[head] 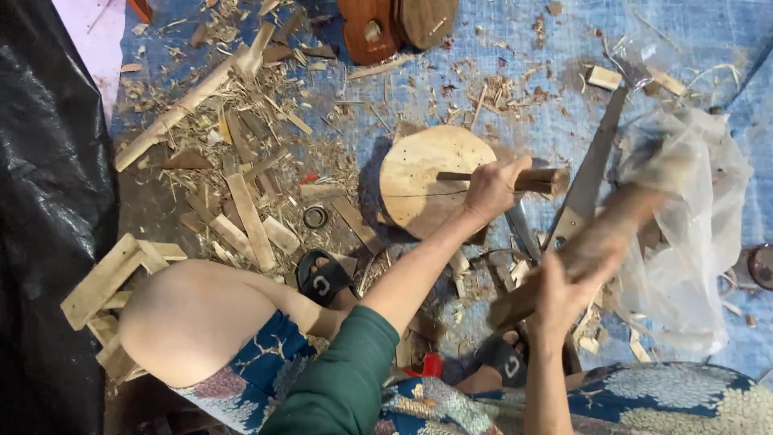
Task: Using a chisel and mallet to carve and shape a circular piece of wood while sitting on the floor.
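Note:
My left hand [493, 187] grips a chisel with a brown wooden handle [541, 180]; its dark blade lies flat across a round wooden disc [419, 173] on the blue tarp. My right hand [564, 294] holds a thick wooden mallet [600, 242], blurred by motion, raised to the right of the chisel handle's end. The disc has a crack or line across it where the blade rests.
Wood shavings and offcut strips [250, 217] litter the tarp on the left. A long saw blade [592, 169] lies right of the disc beside a clear plastic bag [692, 209]. Dark wooden pieces [394, 24] sit at the top. My knee [193, 318] and sandalled foot [322, 278] are below.

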